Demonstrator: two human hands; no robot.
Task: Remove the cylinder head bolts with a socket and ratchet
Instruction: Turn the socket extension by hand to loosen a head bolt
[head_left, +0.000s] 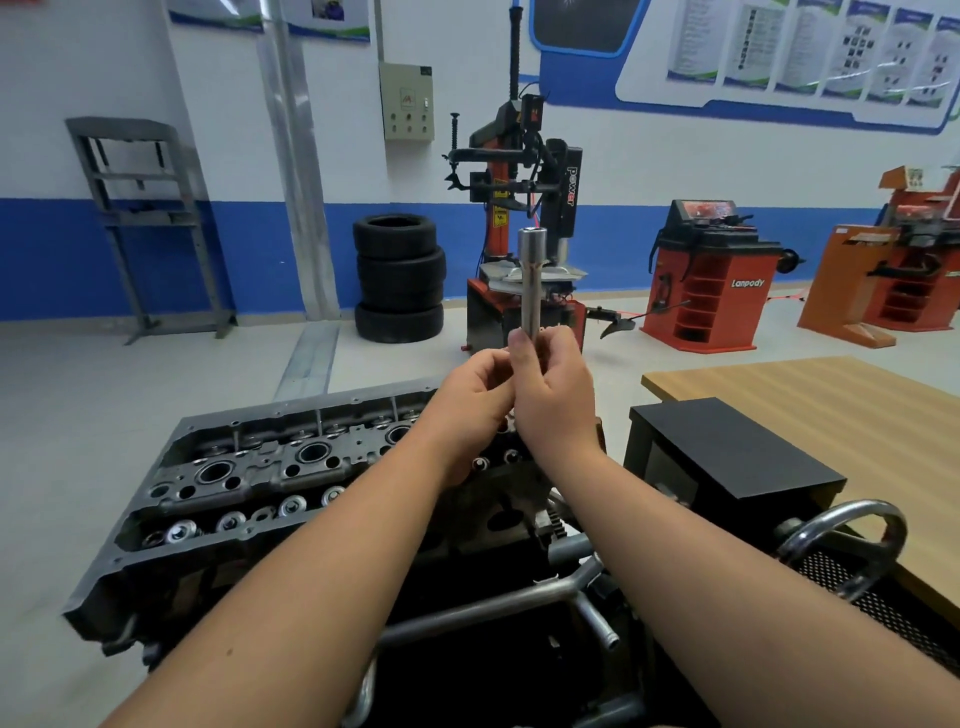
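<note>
A long silver socket extension bar (532, 280) stands upright in front of me, its wider square-drive end on top. My right hand (553, 389) grips its lower end, thumb up along the shaft. My left hand (475, 400) curls against the same lower end from the left; what its fingers hold there is hidden. Below the hands lies the grey cylinder head (249, 467) on an engine stand, with open round bores and several shiny valve caps in a row. No ratchet handle shows.
A black box (727, 457) sits on a wooden table (831, 395) at the right. A chrome hand wheel (841, 545) and stand tubes (493, 603) lie below. Stacked tyres (400, 278), a tyre changer (519, 208) and orange machines (711, 275) stand behind.
</note>
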